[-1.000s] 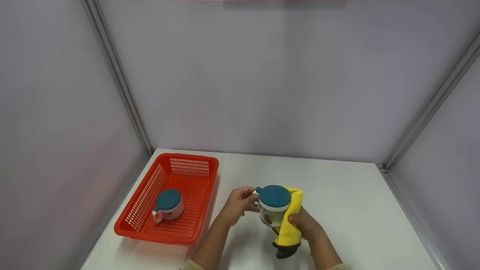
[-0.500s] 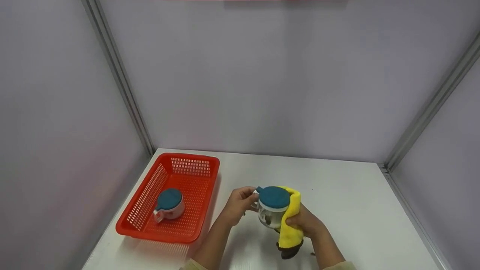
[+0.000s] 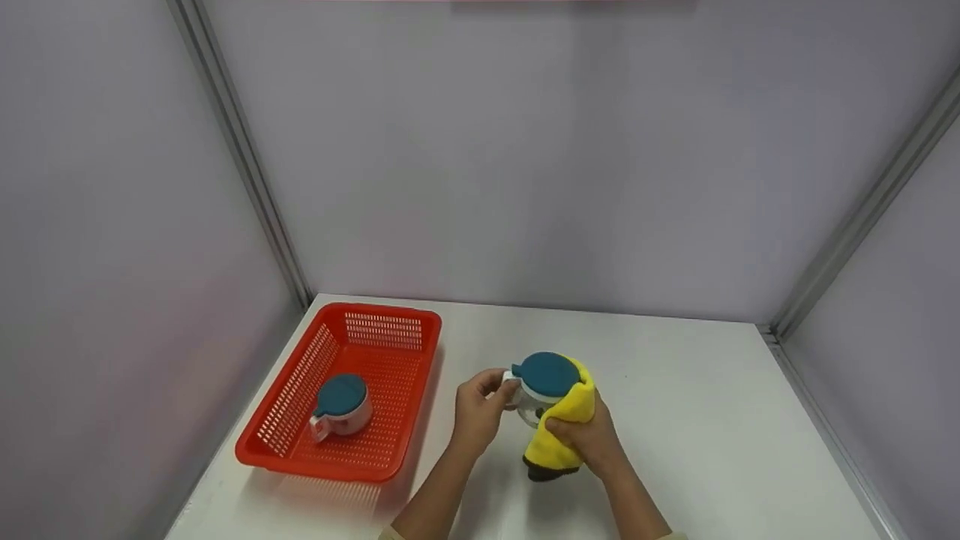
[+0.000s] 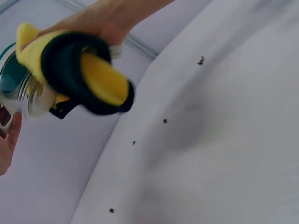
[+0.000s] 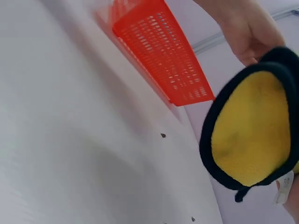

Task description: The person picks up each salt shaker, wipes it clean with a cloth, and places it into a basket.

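Note:
A glass jar [image 3: 529, 409] with a teal lid [image 3: 550, 374] and a white handle is held up over the table, its lid facing up toward the head camera. My left hand [image 3: 480, 411] pinches the handle between thumb and fingers. A yellow cloth [image 3: 559, 442] with a dark border is wrapped against the jar's right side, gripped by my right hand [image 3: 592, 437] with the thumb across its front. In the left wrist view the cloth [image 4: 107, 79] hangs beside the jar's glass base. The right wrist view has the cloth [image 5: 250, 130] covering the jar.
On the left of the white table [image 3: 697, 420] stands a red plastic basket [image 3: 379, 466]. A similar teal-lidded jar [image 3: 341, 405] sits inside it. Several small dark crumbs [image 4: 165, 121] lie on the tabletop. Grey panels [image 3: 525, 165] wall in the back and sides.
Both hands have lifted the jar a little farther up in the head view. The right hand and cloth have shifted left across the jar's front, covering more of the glass.

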Tool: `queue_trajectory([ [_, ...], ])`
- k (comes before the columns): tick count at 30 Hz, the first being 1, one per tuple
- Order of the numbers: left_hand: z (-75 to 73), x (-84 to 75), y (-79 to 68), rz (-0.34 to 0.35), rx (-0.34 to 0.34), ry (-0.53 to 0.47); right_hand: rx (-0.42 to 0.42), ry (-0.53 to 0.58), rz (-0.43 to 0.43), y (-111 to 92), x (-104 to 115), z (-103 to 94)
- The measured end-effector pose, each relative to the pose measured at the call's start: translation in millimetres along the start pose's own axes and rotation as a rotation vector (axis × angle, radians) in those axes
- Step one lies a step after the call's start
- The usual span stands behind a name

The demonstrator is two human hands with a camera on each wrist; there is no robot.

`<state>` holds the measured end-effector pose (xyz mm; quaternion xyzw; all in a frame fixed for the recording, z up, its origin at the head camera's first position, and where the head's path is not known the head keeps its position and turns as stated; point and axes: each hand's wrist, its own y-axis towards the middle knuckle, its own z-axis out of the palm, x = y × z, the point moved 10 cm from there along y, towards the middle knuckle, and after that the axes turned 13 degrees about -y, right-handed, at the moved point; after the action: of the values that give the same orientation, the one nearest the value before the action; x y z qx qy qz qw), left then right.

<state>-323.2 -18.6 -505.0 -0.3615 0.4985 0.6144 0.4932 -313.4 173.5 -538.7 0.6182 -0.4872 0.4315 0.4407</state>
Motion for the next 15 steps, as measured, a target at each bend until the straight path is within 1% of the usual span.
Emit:
queue_trajectory([
  [2, 1.2, 2.0, -2.7, 0.020, -0.036, 0.013, -0.082, -0.054, -0.029, 0, 1, -3.0],
  [5, 3.2, 6.2, -6.1, 0.024, -0.072, 0.005, -0.164, -0.111, -0.081, -1, 6, -5.2],
  [8, 3.6, 10.5, -8.4, 0.005, -0.094, 0.013, -0.211, -0.145, -0.118, -2, 10, -5.8],
  [13, 2.3, 17.2, -11.6, -0.048, -0.107, 0.054, -0.258, -0.205, -0.114, -6, 12, -5.5],
  [15, 3.4, 19.9, -12.3, -0.065, -0.101, 0.045, -0.282, -0.227, -0.123, -6, 12, -6.2],
])
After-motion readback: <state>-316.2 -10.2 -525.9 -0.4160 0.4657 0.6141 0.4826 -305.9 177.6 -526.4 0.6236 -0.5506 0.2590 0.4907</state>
